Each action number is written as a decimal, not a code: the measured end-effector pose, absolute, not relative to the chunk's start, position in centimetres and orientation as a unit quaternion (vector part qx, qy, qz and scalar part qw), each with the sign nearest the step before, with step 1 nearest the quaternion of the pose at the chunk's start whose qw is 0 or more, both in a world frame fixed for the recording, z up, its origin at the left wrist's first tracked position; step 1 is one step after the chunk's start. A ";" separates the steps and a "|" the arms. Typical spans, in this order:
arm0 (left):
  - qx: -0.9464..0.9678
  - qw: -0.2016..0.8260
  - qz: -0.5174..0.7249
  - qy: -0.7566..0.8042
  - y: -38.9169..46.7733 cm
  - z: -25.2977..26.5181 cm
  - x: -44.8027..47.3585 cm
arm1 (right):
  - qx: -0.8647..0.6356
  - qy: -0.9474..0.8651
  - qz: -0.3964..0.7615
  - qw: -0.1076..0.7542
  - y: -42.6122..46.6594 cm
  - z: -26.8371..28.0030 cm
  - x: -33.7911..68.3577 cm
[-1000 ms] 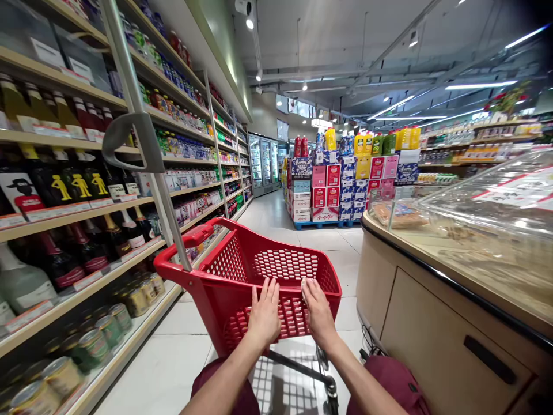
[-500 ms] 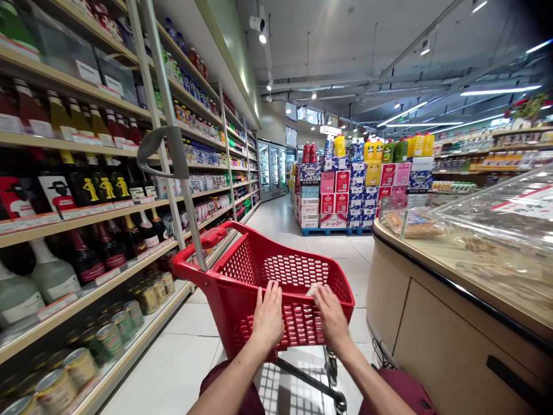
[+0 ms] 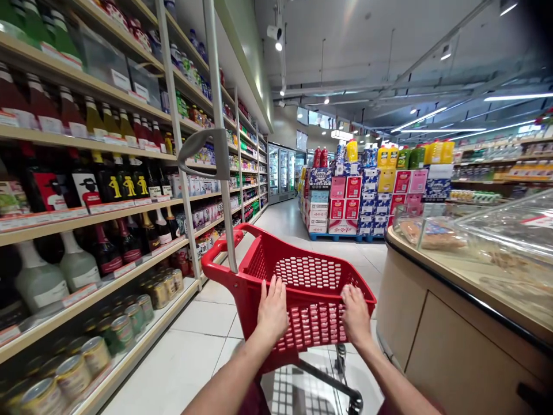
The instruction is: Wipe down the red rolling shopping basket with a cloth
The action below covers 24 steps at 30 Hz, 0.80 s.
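Note:
A red plastic shopping cart [image 3: 313, 308] with a meshed basket stands side-on right in front of me. My left hand [image 3: 273, 311] lies against its near wall, with the fingers stretched up to the rim and nothing in them. Farther right, my right hand [image 3: 356, 317] is at the same rim near the narrower end; its fingers are slightly bent, a little blurred, and no held thing shows. A metal pole [image 3: 227, 213] with a grey loop handle [image 3: 205, 153] rises from the cart's left end. Little of the basket's inside is visible.
Shelves [image 3: 86, 219] of bottles and cans line the left side. A wooden counter [image 3: 458, 340] with a clear-covered food display curves along the right. Stacked drink boxes [image 3: 345, 202] stand on a blue pallet [image 3: 341, 236] ahead. Glass-door coolers [image 3: 280, 167] are at the back.
The cart and both hands have shifted right in view, along with the surroundings. A small whitish patch at my right fingertips earlier is not distinct now.

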<state>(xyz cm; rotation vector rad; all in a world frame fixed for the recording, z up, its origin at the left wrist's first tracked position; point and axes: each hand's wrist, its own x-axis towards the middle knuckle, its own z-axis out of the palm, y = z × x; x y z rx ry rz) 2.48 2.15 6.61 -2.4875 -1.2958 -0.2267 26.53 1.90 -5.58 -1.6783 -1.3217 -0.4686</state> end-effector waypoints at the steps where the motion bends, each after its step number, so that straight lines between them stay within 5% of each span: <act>1: -0.872 0.160 -0.077 -0.456 2.1 6.7 2.6 | -0.659 -0.560 -0.191 0.464 2.3 -4.9 24.6; 6: -0.876 0.171 -0.081 -0.444 1.8 7.7 1.1 | -0.563 -0.673 -0.191 0.440 2.6 -3.5 20.9; 11: -0.837 0.222 -0.148 -0.478 2.6 7.5 -2.7 | -0.636 -0.583 -0.200 0.465 1.3 -4.7 23.7; 18: -0.864 0.210 -0.155 -0.430 3.0 6.9 -3.4 | -0.516 -0.702 -0.163 0.463 3.8 -0.5 12.4; 24: -0.820 0.237 -0.205 -0.480 3.8 8.2 -6.3 | -0.564 -0.640 -0.175 0.491 3.2 -3.0 16.9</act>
